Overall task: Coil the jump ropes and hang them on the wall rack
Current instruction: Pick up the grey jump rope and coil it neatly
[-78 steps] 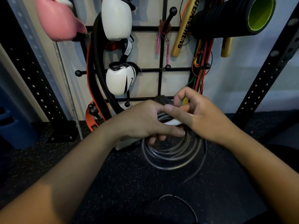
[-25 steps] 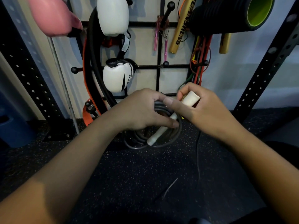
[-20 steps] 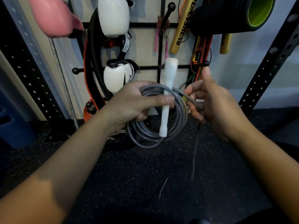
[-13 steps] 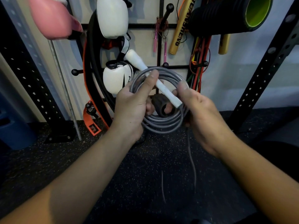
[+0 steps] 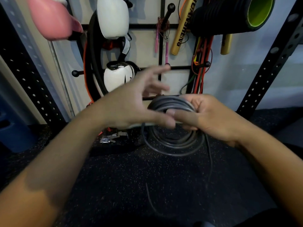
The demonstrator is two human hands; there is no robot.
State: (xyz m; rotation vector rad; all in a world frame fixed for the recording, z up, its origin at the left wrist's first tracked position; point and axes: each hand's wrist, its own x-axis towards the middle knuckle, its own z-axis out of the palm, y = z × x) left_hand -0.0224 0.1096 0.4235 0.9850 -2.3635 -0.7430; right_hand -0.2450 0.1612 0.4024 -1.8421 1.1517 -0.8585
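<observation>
The right hand (image 5: 211, 117) is closed around the upper right of the coiled grey jump rope (image 5: 173, 128), thumb pressed over the bunched loops. Half a second ago both hands held the coil upright in front of the wall rack (image 5: 161, 46); now it hangs lower, its bottom loops over the dark speckled floor (image 5: 147, 177), and the white handle that crossed it is almost hidden. The left hand (image 5: 131, 104), blurred, has let go of the top of the coil and is spread open, fingers fanned toward the rack, thumb near the right thumb. A loose tail of rope trails down to the floor. Behind, white boxing gloves (image 5: 118, 76), a pink glove (image 5: 52, 18) and a foam roller (image 5: 232, 13) hang unchanged.
</observation>
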